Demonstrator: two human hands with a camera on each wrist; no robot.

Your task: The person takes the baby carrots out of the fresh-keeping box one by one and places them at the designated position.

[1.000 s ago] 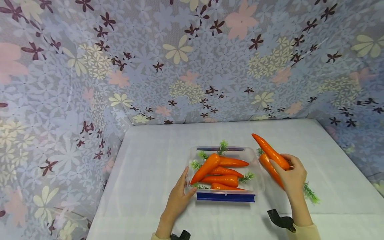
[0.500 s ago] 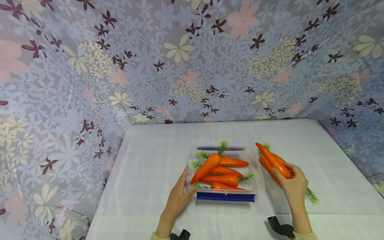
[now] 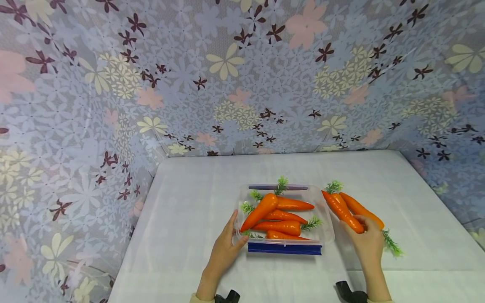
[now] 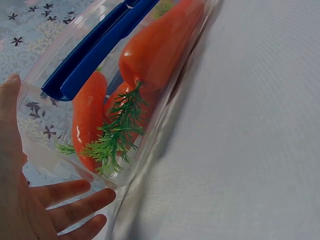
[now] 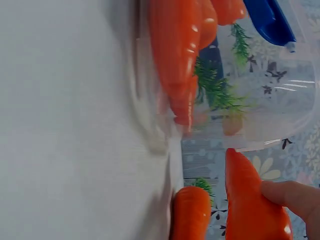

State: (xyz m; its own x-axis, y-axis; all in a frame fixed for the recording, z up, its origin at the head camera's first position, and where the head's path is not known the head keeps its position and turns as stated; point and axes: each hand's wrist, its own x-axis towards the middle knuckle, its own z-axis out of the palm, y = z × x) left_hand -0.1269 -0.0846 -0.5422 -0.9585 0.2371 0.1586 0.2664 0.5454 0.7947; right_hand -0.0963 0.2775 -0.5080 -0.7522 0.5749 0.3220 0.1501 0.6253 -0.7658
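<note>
My left hand (image 3: 225, 248) rests against the left wall of a clear plastic box (image 3: 328, 229), thumb at its near corner. Its fingers (image 4: 75, 212) stretch along the wall in the left wrist view. Several orange carrots (image 3: 259, 213) with green tops lie crosswise in the box. My right hand (image 3: 367, 240) holds another carrot (image 3: 341, 212) by its thick end, the tip pointing away and to the left. The thumb (image 5: 287, 195) presses on that carrot in the right wrist view. Beneath and beside it are two more carrots, one long carrot (image 3: 363, 210) showing to the right.
A blue clip (image 3: 285, 249) hangs open on the box's near side, and a second blue clip (image 3: 278, 187) is on the far side. Leafy carrot tops (image 3: 393, 244) stick out right of my right hand. A white cloth (image 3: 189, 198) covers the table; a flowered wall covering stands behind.
My right hand has lowered the carrot toward the two beside the box, drawing nearer and slightly left. More of the right-hand carrot now shows. My left hand and the box have stayed put.
</note>
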